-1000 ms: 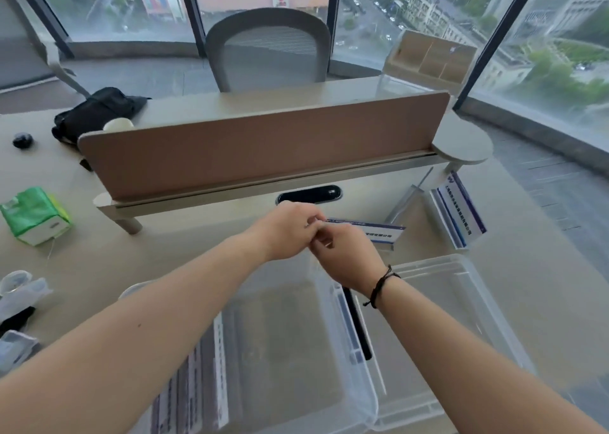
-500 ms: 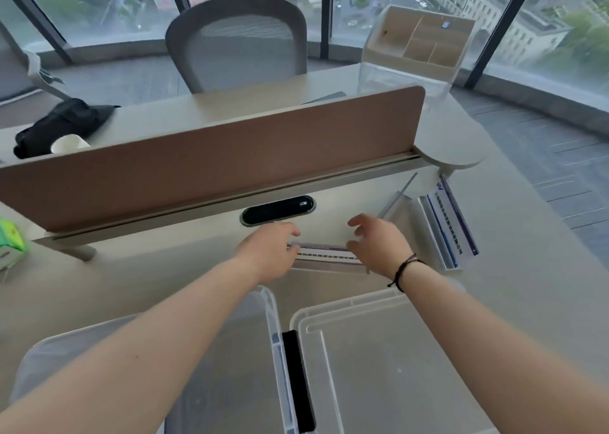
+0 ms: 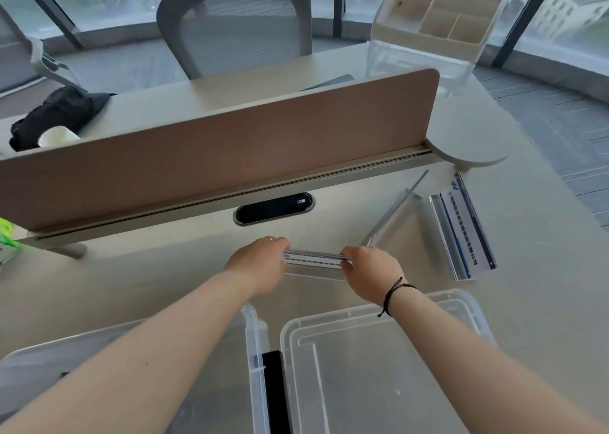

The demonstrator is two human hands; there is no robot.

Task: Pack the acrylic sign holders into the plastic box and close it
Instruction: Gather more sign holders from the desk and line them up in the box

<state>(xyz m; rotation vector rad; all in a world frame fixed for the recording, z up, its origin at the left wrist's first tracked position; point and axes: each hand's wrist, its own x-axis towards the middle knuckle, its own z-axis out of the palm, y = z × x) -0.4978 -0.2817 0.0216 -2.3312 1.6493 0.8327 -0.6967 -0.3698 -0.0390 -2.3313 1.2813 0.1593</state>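
An acrylic sign holder [image 3: 313,262] with a printed card stands on the desk in front of me. My left hand [image 3: 260,262] grips its left end and my right hand [image 3: 370,270] grips its right end. The clear plastic box [image 3: 253,341] sits at the lower left, partly hidden under my left arm. Its clear lid [image 3: 362,367] lies beside it at the lower right. Two more sign holders rest further right: a bare one [image 3: 395,209] leaning, and one with a blue-striped card [image 3: 461,229].
A brown divider panel [image 3: 214,147] crosses the desk just beyond my hands, with a black cable port [image 3: 273,208] below it. A grey chair [image 3: 237,22], a compartment organiser [image 3: 438,15] and a black bag [image 3: 56,114] lie behind it. The desk edge runs along the right.
My hands moved apart from a joined position over the box to the two ends of the sign holder on the desk. The view shifted forward, so the box and lid sit lower in frame.
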